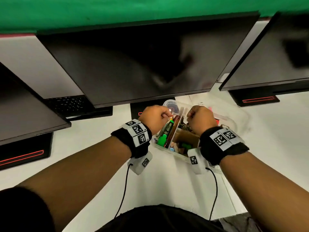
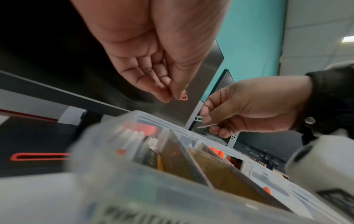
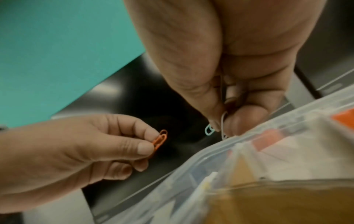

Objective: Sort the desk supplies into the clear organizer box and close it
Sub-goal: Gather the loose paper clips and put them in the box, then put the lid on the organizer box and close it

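Note:
The clear organizer box (image 1: 168,150) stands open on the white desk, holding green markers (image 1: 163,139), pens and cardboard dividers. Above its far half my left hand (image 1: 154,118) pinches an orange paper clip (image 3: 160,140) between thumb and forefinger; the same orange paper clip (image 2: 182,96) shows in the left wrist view. My right hand (image 1: 201,119) hovers beside it and pinches a light blue paper clip (image 3: 209,130) together with a white one (image 3: 223,127). The light blue paper clip (image 2: 199,118) pokes out past the right hand's fingers (image 2: 216,115). The box's lid (image 1: 230,114) lies open to the right.
Three dark monitors stand close behind the box, the middle monitor (image 1: 133,64) right over it. Monitor bases with red stripes (image 1: 21,156) sit at left and right (image 1: 258,99). Black cables (image 1: 123,190) run from both wristbands towards my body.

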